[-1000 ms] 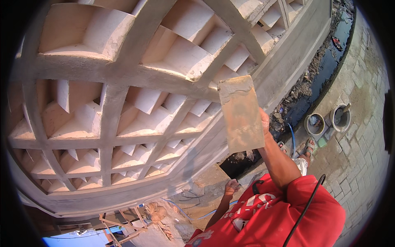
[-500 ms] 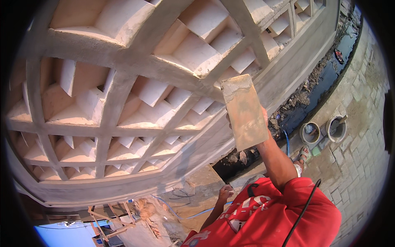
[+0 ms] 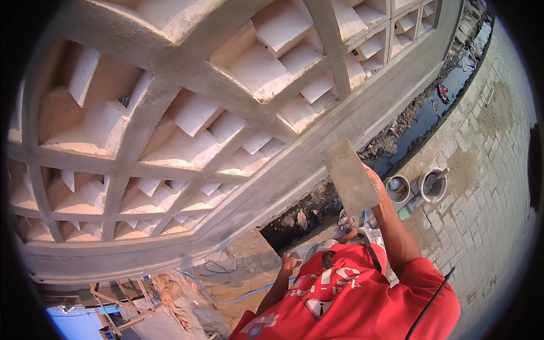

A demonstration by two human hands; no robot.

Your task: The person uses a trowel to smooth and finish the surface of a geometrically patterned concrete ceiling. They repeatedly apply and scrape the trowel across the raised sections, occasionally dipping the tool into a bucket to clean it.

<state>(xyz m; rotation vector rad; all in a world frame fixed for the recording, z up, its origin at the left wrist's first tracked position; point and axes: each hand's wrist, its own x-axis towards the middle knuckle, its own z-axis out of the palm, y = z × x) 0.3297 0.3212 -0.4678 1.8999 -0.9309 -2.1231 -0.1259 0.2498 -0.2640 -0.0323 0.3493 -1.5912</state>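
Observation:
My right hand [image 3: 372, 180] is closed on a flat rectangular float [image 3: 348, 173], its face smeared with grey-brown mortar, held out in front of the lower part of a pale concrete lattice wall [image 3: 161, 71]. The float's handle is hidden behind it. My left hand [image 3: 290, 260] hangs lower, beside my red shirt [image 3: 340, 300], with its fingers curled; whatever they may hold is too small to make out.
A drainage channel [image 3: 422, 127] with dark water and rubble runs along the wall's foot. Two buckets [image 3: 396, 190] [image 3: 434, 184] stand on a paved path [image 3: 481, 215]. A blue hose [image 3: 218, 300] lies near a wooden frame [image 3: 116, 306] at lower left.
My right hand has lowered the float toward my body, turning its face so it looks greyer and more tilted. The wall and buckets have shifted leftward in view.

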